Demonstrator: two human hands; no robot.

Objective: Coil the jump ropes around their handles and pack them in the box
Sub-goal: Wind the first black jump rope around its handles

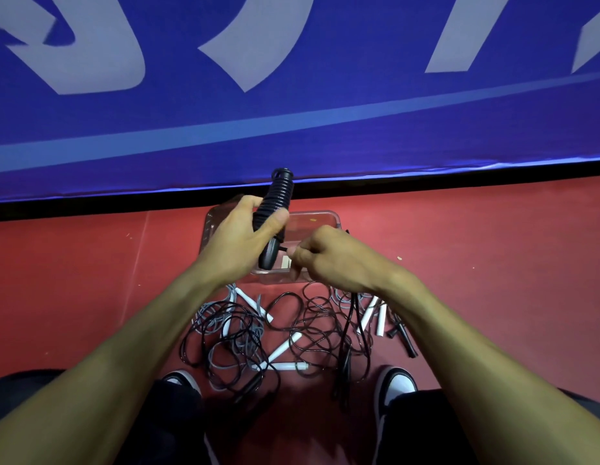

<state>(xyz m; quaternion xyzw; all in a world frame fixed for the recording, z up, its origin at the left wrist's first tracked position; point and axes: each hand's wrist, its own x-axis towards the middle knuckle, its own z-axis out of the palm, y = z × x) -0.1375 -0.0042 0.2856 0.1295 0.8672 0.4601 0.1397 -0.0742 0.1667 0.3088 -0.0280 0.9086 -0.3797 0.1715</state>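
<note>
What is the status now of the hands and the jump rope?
Left hand grips black handles wound with rope. Right hand pinches the rope end. Clear box behind hands, looks empty. Tangled ropes on floor.

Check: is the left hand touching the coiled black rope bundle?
Touching. The head view shows the left hand with thumb and fingers wrapped round the coiled black bundle, holding it above the clear box.

Clear box (325, 219) mostly covered by left hand (238, 236) and right hand (332, 260); near wall barely traceable; right fingertips curled under, grip on black cord unclear; white lettering (100, 52) on blue banner cropped at top edge; shoes (397, 385) half hidden by forearms
</note>
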